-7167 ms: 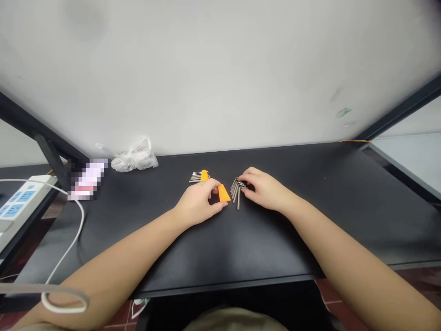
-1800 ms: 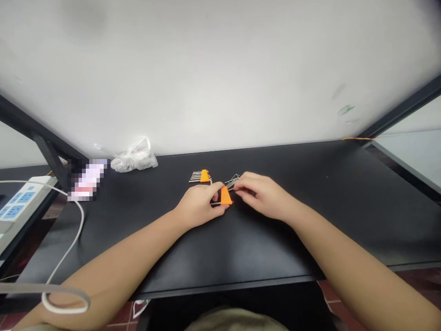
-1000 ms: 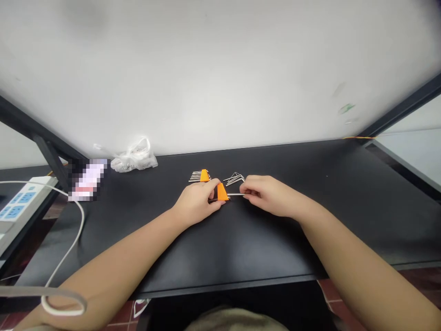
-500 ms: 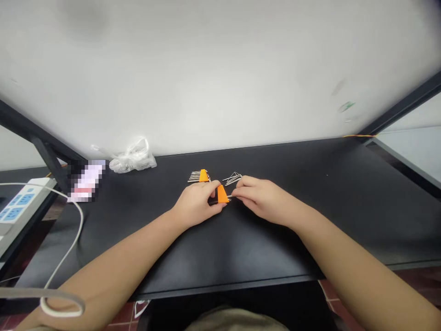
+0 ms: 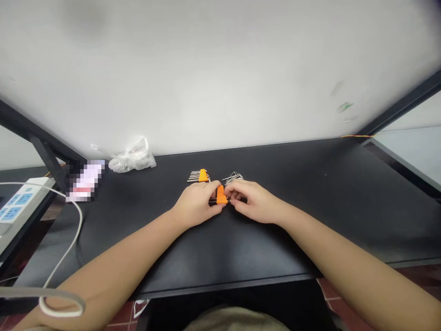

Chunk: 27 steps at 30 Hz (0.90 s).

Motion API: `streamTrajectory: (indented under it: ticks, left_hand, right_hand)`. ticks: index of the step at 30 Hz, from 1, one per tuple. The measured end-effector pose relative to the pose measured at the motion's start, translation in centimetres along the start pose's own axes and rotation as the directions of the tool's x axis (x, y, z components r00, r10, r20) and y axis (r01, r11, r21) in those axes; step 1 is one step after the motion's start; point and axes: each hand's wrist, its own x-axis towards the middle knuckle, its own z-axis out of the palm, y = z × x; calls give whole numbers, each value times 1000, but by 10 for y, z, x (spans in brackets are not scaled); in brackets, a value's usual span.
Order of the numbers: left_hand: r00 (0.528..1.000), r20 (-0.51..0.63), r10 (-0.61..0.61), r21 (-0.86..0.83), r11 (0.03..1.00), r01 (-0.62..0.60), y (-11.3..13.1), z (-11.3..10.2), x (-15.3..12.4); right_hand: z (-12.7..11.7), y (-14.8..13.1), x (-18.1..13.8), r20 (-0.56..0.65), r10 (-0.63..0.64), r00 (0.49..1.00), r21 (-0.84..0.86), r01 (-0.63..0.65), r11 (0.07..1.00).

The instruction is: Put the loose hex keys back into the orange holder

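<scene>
My left hand (image 5: 196, 202) is closed around an orange hex key holder (image 5: 222, 195), thumb along its far side and fingers on the near side. Dark key shafts stick out of the holder to the left, partly hidden by that hand. Against the holder's right side, my right hand (image 5: 253, 198) pinches a hex key, mostly covered by the fingertips. Just behind my right hand lie several loose silver L-shaped hex keys (image 5: 234, 177). A second orange holder (image 5: 203, 175), filled with silver hex keys, rests on the black table beyond my left hand.
Near the wall sits a clear plastic bag (image 5: 132, 158) with white contents. A pixelated flat object (image 5: 86, 180) lies left of it. At the far left are a power strip (image 5: 17, 202) and a looping white cable (image 5: 81, 220). Black frame bars (image 5: 403, 103) slope along both sides.
My right hand has moved left, from gripping the key a little way out to having its fingertips right against the holder. My left hand stays in place around the holder.
</scene>
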Motion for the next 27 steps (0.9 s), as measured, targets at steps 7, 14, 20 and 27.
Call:
streamTrajectory:
  ticks: [7, 14, 20, 27]
  left_hand:
    - [999, 31, -43, -70, 997, 45, -3, 2, 2]
    - [984, 63, -169, -139, 975, 176, -2, 1, 1]
    - [977, 63, -202, -136, 968, 209, -1, 1, 1]
    - [977, 40, -211, -97, 972, 214, -1, 2, 1]
  right_hand:
    - [-4, 1, 0, 21, -28, 999, -156, 31, 987]
    - [-16, 29, -4, -100, 63, 993, -552, -108, 827]
    - [-19, 26, -3, -66, 111, 992, -647, -127, 752]
    - [-23, 12, -5, 15, 262, 965, -627, -195, 754]
